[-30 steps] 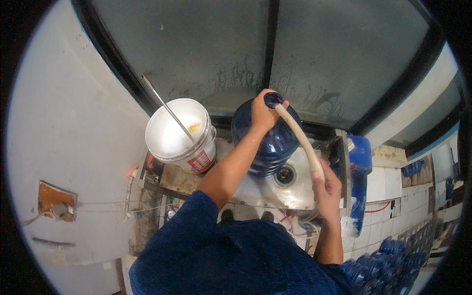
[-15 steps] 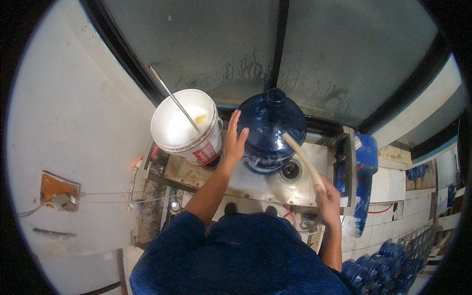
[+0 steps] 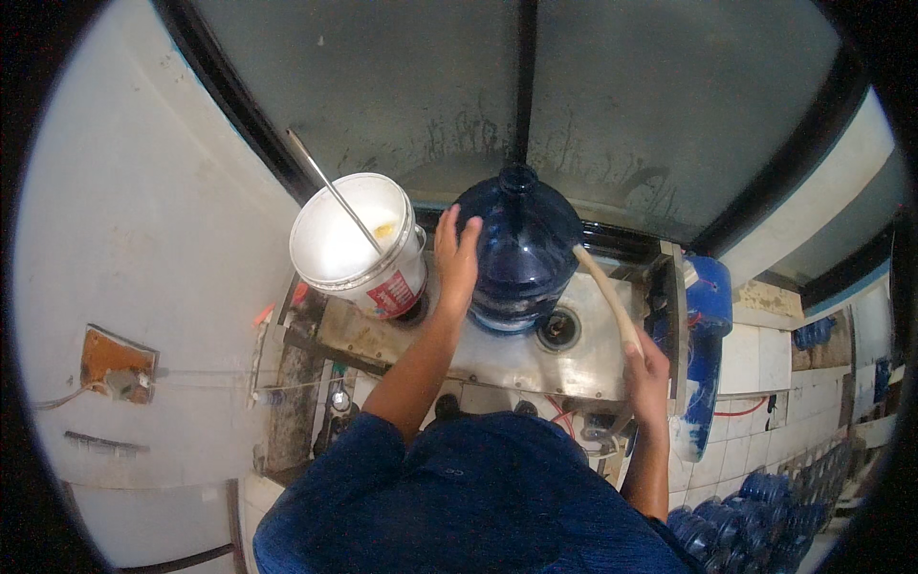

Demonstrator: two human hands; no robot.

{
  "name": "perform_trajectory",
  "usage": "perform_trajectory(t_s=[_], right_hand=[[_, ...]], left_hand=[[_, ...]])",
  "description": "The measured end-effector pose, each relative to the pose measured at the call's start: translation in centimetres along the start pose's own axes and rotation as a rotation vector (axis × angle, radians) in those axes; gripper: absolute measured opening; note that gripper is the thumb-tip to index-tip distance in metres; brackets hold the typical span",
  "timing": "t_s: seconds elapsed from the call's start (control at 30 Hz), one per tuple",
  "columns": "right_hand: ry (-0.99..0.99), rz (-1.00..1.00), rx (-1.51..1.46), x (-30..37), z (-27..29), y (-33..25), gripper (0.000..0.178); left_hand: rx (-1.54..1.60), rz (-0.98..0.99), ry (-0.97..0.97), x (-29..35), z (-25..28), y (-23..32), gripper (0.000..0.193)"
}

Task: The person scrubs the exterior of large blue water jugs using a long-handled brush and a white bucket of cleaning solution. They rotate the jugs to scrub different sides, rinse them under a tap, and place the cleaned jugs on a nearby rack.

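Note:
A large blue water jug [image 3: 526, 244] stands upright on the metal counter, its neck at the top. My left hand [image 3: 459, 253] is at the jug's left side with fingers stretched out and apart, gripping nothing; whether the palm presses on it I cannot tell. In my right hand [image 3: 647, 373], closed fingers wrap a pale, curved hose [image 3: 607, 297]. The hose's free end reaches up to the jug's right side. A white bucket [image 3: 304, 263] of white foam sits left of the jug, with a metal rod [image 3: 335, 191] leaning in it.
The metal counter [image 3: 459, 356] has a round drain [image 3: 558, 328] right of the jug's base. Dark-framed glass panels [image 3: 669, 105] rise behind it. A blue container [image 3: 708, 297] is at the right, and several blue jugs [image 3: 736, 521] lie at the lower right.
The hose's tip has shifted from in front of the jug to its right edge. My left hand stays beside the jug; the whole view has shifted slightly.

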State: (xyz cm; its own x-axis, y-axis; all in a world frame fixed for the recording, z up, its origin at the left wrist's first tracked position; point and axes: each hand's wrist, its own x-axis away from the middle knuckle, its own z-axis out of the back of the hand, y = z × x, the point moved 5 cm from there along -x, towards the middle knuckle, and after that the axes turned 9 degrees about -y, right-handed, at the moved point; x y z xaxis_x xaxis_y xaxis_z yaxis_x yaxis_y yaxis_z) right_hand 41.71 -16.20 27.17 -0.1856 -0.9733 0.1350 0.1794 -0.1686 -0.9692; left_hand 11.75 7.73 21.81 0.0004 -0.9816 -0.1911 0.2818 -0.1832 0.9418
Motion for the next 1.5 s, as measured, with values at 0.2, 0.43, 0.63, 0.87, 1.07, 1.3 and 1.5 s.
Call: perform_trajectory(t_s=[0.2, 0.43, 0.63, 0.87, 1.07, 1.3, 1.5], right_hand=[[-0.108, 0.105, -0.105, -2.0, -0.4, -5.1, 0.043], [-0.203, 0.163, -0.176, -2.7, -0.1, -7.5, 0.044], [-0.25, 0.062, -0.213, -2.9, 2.1, -3.5, 0.045], [-0.252, -0.141, -0.294, -3.3, 4.6, 3.3, 0.043], [-0.195, -0.281, -0.282, -5.6, 4.8, 7.0, 0.039], [-0.088, -0.265, -0.221, -7.5, 5.8, 8.8, 0.035], [-0.067, -0.22, -0.15, -6.1, 4.3, 8.7, 0.036]], left_hand=[[-0.008, -0.123, -0.154, -5.5, -4.5, 7.3, 0.062], [0.054, -0.078, 0.332, -3.6, -8.4, 10.8, 0.051], [0.732, -0.102, 0.501, -1.4, -4.4, 8.0, 0.036], [0.743, -0.045, 0.226, 6.3, 7.0, 1.2, 0.034], [0.381, 0.402, -0.186, 10.7, 16.1, -2.9, 0.041], [-0.499, 0.742, -0.676, 9.1, 18.9, -5.4, 0.063], [-0.581, 0.293, -0.377, 8.9, 15.0, -14.2, 0.074]])
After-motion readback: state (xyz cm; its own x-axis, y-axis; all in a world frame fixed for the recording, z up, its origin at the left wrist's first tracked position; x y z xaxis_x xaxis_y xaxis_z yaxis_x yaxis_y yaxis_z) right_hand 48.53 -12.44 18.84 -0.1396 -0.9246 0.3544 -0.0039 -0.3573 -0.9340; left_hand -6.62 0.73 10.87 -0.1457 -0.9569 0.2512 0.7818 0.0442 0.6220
